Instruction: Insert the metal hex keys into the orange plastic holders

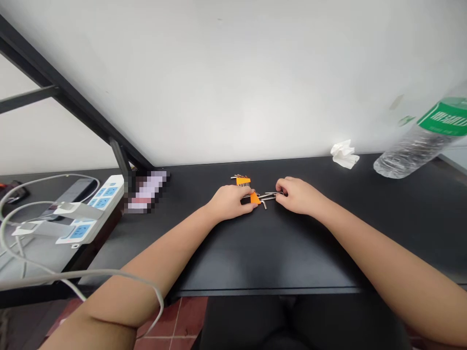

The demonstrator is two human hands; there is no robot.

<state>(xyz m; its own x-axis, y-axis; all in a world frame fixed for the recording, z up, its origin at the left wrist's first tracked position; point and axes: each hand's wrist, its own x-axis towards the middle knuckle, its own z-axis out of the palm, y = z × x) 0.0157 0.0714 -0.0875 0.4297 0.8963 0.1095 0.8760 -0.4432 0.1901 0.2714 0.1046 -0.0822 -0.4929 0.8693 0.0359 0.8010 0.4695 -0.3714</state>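
My left hand [230,201] is closed on an orange hex key holder [255,199], the thumb and fingers pressing its sides. A second orange holder piece [243,181], with several metal hex keys in it, lies just beyond the fingers on the black table. My right hand [298,194] pinches a silver hex key [270,197] whose other end reaches the holder in my left hand. Whether the key's tip sits inside the holder or only touches it, I cannot tell. A short bent hex key [264,204] shows below, beside the holder. My fingers cover parts of both.
A white power strip [109,194] with chargers and looping cables [40,262] lies left, one cable crossing in front of my left forearm. Crumpled tissue [344,154] and a clear bottle [412,146] with a green label stand back right. A black metal frame [73,102] rises at left.
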